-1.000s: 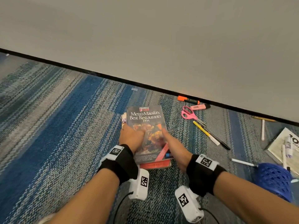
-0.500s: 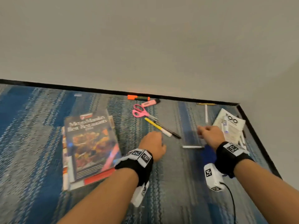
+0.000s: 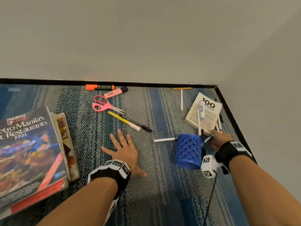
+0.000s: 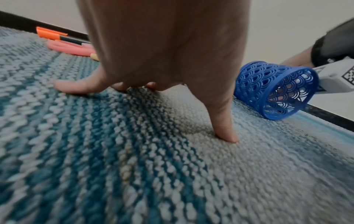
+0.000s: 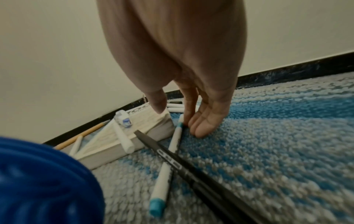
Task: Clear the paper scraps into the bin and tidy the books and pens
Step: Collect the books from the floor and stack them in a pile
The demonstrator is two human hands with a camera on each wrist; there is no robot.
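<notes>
My left hand point(image 3: 123, 147) lies flat on the carpet with fingers spread, holding nothing; in the left wrist view its fingertips point(image 4: 59, 86) press the pile. My right hand point(image 3: 219, 138) reaches past a blue lattice pen holder point(image 3: 187, 152) that lies on its side. Its thumb rests on the corner of a small white book point(image 5: 153, 125), and its straight fingers point(image 5: 201, 128) touch the carpet beside a white teal-capped pen point(image 5: 170, 151). A black pen point(image 5: 172, 160) crosses that pen. A stack of books point(image 3: 29, 152) sits at the left.
Pink scissors point(image 3: 104, 105), orange highlighter point(image 3: 99, 87), pink highlighter point(image 3: 115, 92), yellow pen point(image 3: 122, 119), black pen point(image 3: 140, 126) and white pen point(image 3: 164, 139) lie scattered on the carpet. More pens lie on and around the small book point(image 3: 205, 115). Walls meet in a corner at the right.
Both hands left the book stack and moved right. The left hand now lies flat on the carpet; the right hand dropped past the blue holder to the small book's corner.
</notes>
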